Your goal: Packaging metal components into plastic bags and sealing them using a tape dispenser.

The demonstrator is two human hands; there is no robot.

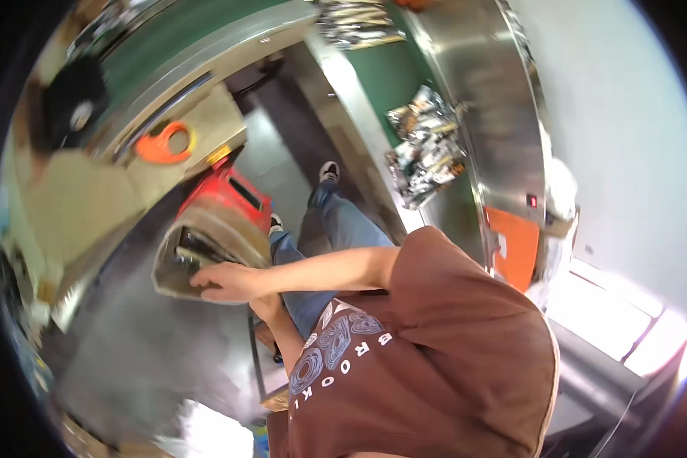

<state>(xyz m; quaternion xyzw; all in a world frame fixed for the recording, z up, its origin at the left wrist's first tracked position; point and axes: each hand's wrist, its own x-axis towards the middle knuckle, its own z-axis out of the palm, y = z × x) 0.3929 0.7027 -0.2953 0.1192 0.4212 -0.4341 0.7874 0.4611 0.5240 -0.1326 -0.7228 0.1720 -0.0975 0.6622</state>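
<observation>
A red plastic container [220, 195] with a slot in its side stands tilted in front of me. It is lined with a beige-grey bag [237, 217], and dark, shiny pieces [195, 244] lie inside, too blurred to name. My right hand [233, 282] reaches across my body to the bag's near rim. Its fingers appear apart, with nothing plainly between them. My left hand [266, 307] is mostly hidden beneath the right one, close to the same rim. Its fingers do not show.
An orange ring-shaped object [166, 144] lies on a beige work surface [91, 179] at left. A person in dark clothing [72, 107] is beyond it. Clear bags of metal parts [427, 149] rest on a green-topped bench [393, 72]. An orange panel [515, 248] stands at right.
</observation>
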